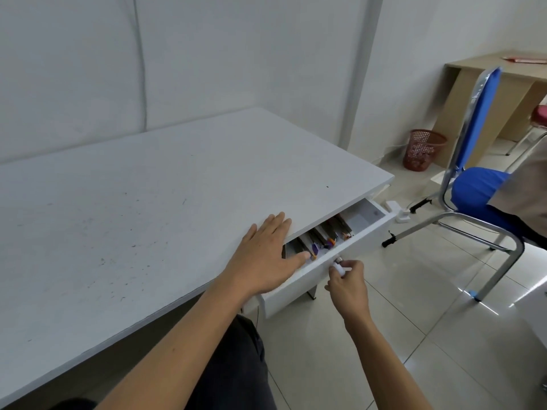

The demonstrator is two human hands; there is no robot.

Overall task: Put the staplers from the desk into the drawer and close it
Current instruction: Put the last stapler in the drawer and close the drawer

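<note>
A white drawer under the desk's right front corner stands partly open. Inside lie several staplers side by side, dark metal with orange and purple tips. My left hand rests flat on the white desk at its front edge, fingers spread, with the thumb over the drawer's gap. My right hand is pinched on the small white drawer knob on the drawer front. No stapler lies on the desktop.
A blue chair with chrome legs stands to the right on the tiled floor. A red mesh bin sits by the wall, and a wooden desk stands at the far right. A white power strip lies on the floor.
</note>
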